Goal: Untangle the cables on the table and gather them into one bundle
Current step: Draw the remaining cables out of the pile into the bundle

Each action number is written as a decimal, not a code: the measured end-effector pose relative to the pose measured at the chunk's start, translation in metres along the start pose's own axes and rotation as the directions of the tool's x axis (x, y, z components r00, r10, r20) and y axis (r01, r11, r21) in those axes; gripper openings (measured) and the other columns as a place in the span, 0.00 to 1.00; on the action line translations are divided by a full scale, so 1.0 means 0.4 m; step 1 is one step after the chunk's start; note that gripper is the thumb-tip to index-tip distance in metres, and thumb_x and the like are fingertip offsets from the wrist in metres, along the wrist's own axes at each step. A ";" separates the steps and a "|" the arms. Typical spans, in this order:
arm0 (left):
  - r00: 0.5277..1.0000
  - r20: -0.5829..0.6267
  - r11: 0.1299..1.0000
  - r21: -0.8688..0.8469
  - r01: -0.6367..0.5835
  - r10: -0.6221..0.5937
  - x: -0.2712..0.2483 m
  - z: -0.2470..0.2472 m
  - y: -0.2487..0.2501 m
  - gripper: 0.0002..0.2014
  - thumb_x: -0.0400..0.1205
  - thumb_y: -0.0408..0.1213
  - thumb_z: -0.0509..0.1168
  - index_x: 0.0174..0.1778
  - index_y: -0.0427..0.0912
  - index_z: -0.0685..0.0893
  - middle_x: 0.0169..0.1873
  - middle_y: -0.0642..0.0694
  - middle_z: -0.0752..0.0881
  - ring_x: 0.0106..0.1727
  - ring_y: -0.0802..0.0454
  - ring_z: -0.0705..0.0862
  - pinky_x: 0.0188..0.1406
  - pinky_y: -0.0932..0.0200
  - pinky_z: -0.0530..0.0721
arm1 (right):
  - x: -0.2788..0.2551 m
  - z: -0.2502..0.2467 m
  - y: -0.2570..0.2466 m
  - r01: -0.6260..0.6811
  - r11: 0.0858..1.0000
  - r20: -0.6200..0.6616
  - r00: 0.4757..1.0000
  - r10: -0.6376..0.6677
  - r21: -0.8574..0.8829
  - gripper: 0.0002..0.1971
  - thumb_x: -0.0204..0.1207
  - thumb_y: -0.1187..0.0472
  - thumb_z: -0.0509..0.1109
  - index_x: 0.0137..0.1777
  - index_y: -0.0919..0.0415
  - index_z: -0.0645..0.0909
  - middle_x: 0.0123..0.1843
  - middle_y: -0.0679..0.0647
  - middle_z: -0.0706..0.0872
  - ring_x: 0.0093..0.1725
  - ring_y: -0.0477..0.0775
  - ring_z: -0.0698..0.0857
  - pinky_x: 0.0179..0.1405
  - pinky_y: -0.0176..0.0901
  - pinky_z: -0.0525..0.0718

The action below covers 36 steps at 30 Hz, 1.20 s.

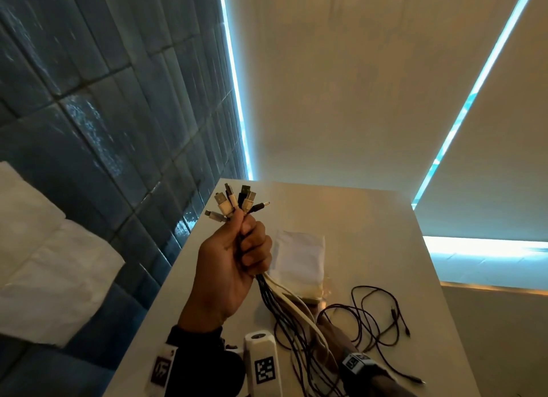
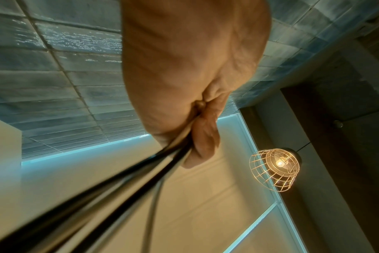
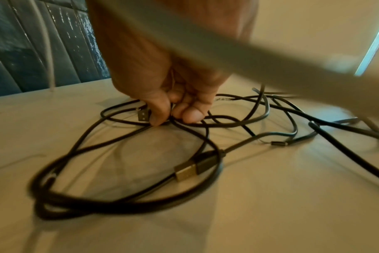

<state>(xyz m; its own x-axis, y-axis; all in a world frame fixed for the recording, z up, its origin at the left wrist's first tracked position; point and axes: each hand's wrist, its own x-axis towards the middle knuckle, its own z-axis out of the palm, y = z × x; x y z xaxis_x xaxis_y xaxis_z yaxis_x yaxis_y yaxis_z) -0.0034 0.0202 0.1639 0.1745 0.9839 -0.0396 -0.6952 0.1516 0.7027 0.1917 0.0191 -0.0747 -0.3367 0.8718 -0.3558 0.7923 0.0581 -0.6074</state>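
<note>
My left hand (image 1: 234,257) is raised above the white table (image 1: 385,218) and grips a bundle of black and white cables (image 1: 284,301). Their plug ends (image 1: 237,204) fan out above the fist. In the left wrist view the hand (image 2: 206,137) clasps the cables (image 2: 119,181), which run down and left. My right hand (image 1: 327,322) is low on the table, half hidden behind the hanging bundle. In the right wrist view its fingertips (image 3: 162,118) pinch a loose black cable (image 3: 119,145) beside a small plug (image 3: 143,114). A black USB plug (image 3: 190,169) lies nearer the camera.
Tangled thin black cables (image 1: 373,316) spread over the table to the right of the bundle. A white pouch (image 1: 299,260) lies behind them. A blue tiled wall borders the table's left edge, with white cloth (image 1: 44,263) at far left. A wire-caged lamp (image 2: 275,167) hangs overhead.
</note>
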 end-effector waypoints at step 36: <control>0.949 -0.253 0.734 0.678 0.033 0.191 0.086 0.018 -0.200 0.17 0.84 0.50 0.60 0.40 0.39 0.82 0.16 0.52 0.68 0.16 0.58 0.63 0.18 0.61 0.64 | -0.109 -0.274 -0.231 0.454 0.537 -0.476 0.873 -0.109 0.711 0.08 0.82 0.64 0.66 0.45 0.70 0.79 0.27 0.53 0.77 0.25 0.49 0.71 0.23 0.37 0.71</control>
<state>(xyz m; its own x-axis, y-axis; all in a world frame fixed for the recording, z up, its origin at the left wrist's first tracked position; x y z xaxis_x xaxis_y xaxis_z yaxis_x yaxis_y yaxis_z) 0.0632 0.0412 0.1112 -0.1433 0.9862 -0.0828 -0.0316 0.0791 0.9964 0.1890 0.0288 0.0746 -0.1381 0.9860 0.0932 -0.0892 0.0814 -0.9927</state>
